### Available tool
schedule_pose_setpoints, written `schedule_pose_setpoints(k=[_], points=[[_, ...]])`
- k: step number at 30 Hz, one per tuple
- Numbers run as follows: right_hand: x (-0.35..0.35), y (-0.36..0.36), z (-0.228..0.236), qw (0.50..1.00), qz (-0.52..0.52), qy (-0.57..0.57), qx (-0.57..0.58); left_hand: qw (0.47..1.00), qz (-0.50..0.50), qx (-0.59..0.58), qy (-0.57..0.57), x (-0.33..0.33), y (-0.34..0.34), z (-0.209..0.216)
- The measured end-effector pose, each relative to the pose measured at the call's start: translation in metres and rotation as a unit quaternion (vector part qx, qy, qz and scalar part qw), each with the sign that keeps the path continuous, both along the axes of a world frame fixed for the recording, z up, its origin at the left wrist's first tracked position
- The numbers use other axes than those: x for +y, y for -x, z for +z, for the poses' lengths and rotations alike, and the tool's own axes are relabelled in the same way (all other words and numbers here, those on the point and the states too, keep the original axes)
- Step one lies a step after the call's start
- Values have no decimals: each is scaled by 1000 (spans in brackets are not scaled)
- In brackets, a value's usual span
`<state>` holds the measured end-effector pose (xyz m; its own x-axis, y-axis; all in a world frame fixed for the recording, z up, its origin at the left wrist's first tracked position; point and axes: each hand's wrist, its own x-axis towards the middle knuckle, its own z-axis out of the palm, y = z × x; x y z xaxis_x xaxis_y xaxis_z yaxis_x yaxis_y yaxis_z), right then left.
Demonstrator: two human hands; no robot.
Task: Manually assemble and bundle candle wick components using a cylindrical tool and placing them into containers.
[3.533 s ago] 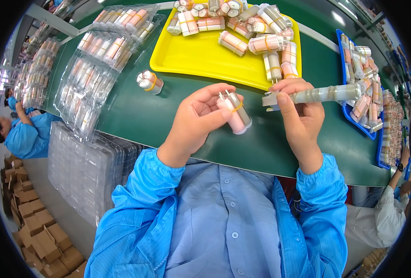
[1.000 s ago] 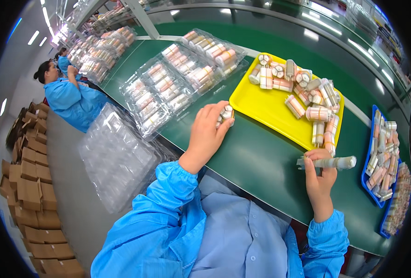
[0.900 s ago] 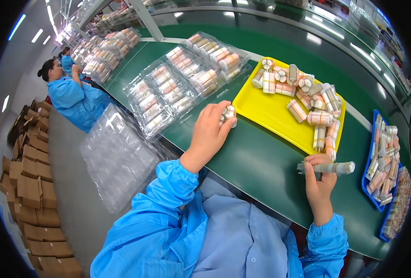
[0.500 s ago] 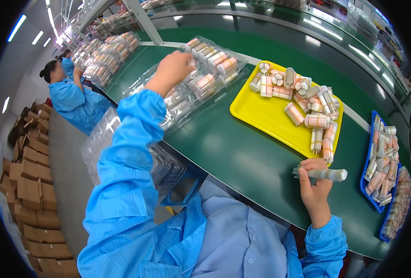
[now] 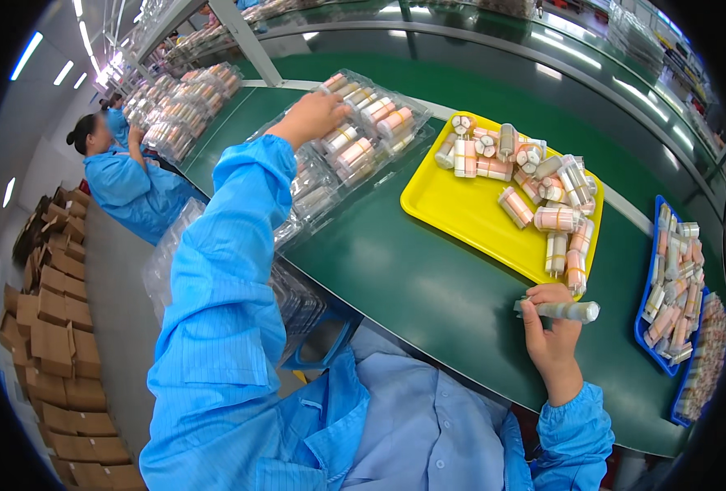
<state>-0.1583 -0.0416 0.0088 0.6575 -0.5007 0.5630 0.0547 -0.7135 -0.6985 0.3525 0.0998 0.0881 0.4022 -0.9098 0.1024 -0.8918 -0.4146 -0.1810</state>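
Note:
My left hand (image 5: pixel 314 116) reaches over a clear plastic compartment tray (image 5: pixel 424 110) at the far left of the table. Its fingers are curled down among the pink, tan and white rolls (image 5: pixel 355 153) in it; what they grip is hidden. Near the table's front edge, my right hand (image 5: pixel 555 335) is closed around a slim greyish-green roll in clear wrap (image 5: pixel 572 311), held roughly level. Just beyond that hand lies a yellow tray (image 5: pixel 453 204) with several banded bundles of pink, white and tan rolls (image 5: pixel 516 206), mostly along its far and right sides.
Blue trays (image 5: pixel 640 323) full of similar rolls stand at the right edge. Empty clear trays (image 5: pixel 297 307) are stacked beside the table at left. Filled trays (image 5: pixel 187 106) lie farther left, near a person in blue (image 5: pixel 130 184). Cardboard boxes (image 5: pixel 60 327) line the floor.
My left hand has shifted slightly left and down in the picture, still over the clear tray. The right hand keeps its roll and has moved a little left.

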Motion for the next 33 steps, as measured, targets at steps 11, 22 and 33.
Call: schedule_pose_setpoints(k=[11, 22, 33], points=[[1, -4, 7, 997, 50, 56, -14, 999, 7, -20, 45, 19, 9, -50], [-2, -2, -3, 998, 34, 58, 2, 899, -335, 90, 266, -108, 260, -59], [-9, -2, -2, 998, 22, 50, -45, 933, -197, 251, 165, -89, 268, -53]])
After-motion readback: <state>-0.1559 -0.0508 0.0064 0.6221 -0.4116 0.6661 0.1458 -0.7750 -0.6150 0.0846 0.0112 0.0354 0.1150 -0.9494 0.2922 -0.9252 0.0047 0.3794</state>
